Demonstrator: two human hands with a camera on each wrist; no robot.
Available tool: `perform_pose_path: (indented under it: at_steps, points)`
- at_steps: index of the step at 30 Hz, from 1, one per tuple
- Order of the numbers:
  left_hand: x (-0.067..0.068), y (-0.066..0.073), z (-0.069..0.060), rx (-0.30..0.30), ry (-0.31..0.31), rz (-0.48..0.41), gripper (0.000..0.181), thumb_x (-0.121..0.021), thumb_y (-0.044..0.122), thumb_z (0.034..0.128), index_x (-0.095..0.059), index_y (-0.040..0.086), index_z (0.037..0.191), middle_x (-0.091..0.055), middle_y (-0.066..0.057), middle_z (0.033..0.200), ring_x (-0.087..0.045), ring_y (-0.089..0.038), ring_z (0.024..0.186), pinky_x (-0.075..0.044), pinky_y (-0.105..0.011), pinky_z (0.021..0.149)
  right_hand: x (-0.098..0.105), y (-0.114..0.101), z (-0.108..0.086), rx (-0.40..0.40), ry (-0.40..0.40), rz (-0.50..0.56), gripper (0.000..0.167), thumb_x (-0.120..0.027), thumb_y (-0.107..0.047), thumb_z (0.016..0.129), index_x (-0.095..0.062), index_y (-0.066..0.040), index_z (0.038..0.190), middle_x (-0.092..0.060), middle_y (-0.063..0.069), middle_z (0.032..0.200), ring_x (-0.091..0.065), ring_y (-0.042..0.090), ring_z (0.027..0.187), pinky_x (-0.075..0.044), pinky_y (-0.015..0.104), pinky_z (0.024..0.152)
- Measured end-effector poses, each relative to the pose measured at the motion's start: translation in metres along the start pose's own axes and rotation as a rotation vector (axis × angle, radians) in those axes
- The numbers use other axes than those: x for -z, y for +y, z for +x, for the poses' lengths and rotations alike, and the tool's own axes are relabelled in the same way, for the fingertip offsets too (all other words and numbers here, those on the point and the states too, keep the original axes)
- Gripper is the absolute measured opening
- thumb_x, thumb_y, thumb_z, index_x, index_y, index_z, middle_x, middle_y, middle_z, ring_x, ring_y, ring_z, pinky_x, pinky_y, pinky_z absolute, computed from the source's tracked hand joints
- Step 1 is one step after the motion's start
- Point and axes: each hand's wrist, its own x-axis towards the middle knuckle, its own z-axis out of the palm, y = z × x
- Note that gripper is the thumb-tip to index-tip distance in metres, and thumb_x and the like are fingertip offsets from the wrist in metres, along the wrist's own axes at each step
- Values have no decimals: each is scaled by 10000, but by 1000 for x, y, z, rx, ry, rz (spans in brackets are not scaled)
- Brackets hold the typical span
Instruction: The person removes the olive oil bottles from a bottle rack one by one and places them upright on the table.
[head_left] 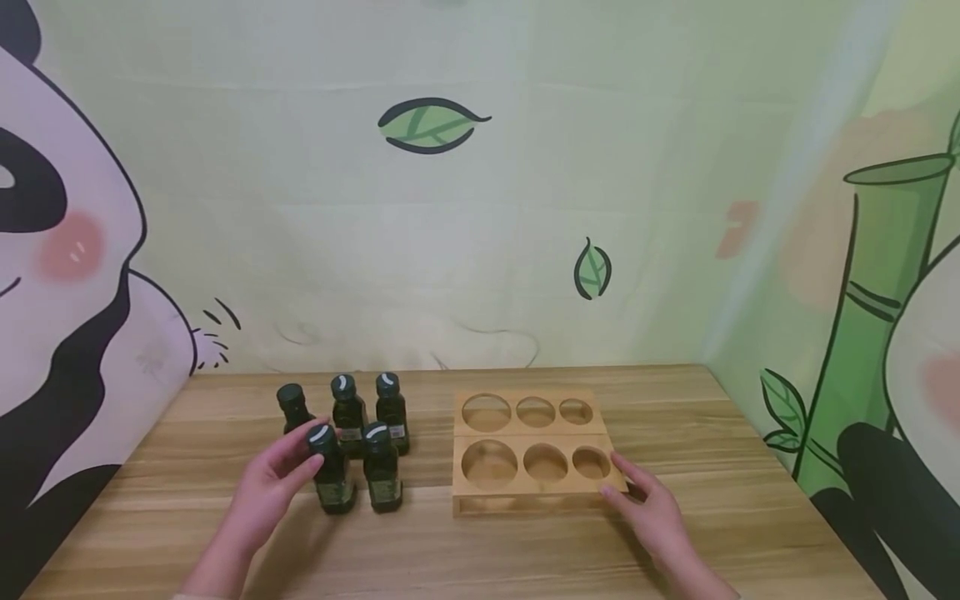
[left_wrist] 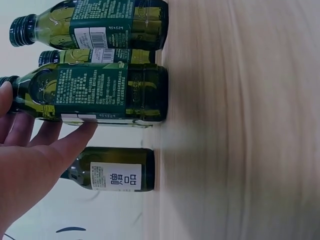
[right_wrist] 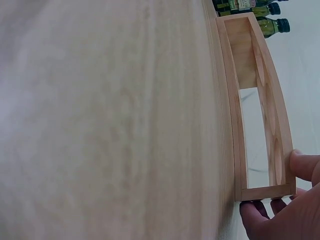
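My left hand [head_left: 262,492] grips the neck of a dark green glass bottle [head_left: 333,487] with a black cap, the front-left one of a group. In the left wrist view, its green label [left_wrist: 90,86] faces the camera, and the base looks level with its neighbours on the table. Another capped bottle [head_left: 383,479] stands to its right, with several more behind. A smaller bottle [left_wrist: 117,170] carries a white label with blue characters. My right hand [head_left: 652,517] holds the right end of a two-tier wooden rack [head_left: 525,436], thumb on top and fingers against its side.
The rack has round holes of differing sizes in two rows. Both it and the bottles stand on a wood-grain table [head_left: 525,554]. A pale green backdrop [head_left: 525,208] with pandas, leaves and bamboo rises behind.
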Motion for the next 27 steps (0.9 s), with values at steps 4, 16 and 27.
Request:
perform_pose_path:
  at_steps: [4,16,27]
  points:
    - [0,0,-2,-1,-2,10,489,-610,72,980,-462,-21,1437,-662,78,1239,-589,30,1094,-482,-154,889,0,0,1,-2,-3,-4,596,-711,-143,922,-466,-40,1456,-369,246,1508,-500,417,1233,-525,376,922]
    - [2,2,-18,-59,53,318,575,-659,92,956,-417,-46,1458,-540,-309,1336,-604,-182,1155,-470,-207,944,4,3,-3,220,6,-186,544,-682,-137,945,-481,35,1420,-479,295,1394,-503,455,1226,-494,484,967]
    - [8,6,-31,-152,-17,846,799,-736,407,884,-414,-49,1456,-400,-329,1451,-381,-552,1281,-284,-743,998,19,-3,0,615,89,-557,573,-679,-215,942,-478,4,1431,-423,279,1461,-417,530,1277,-313,721,1003]
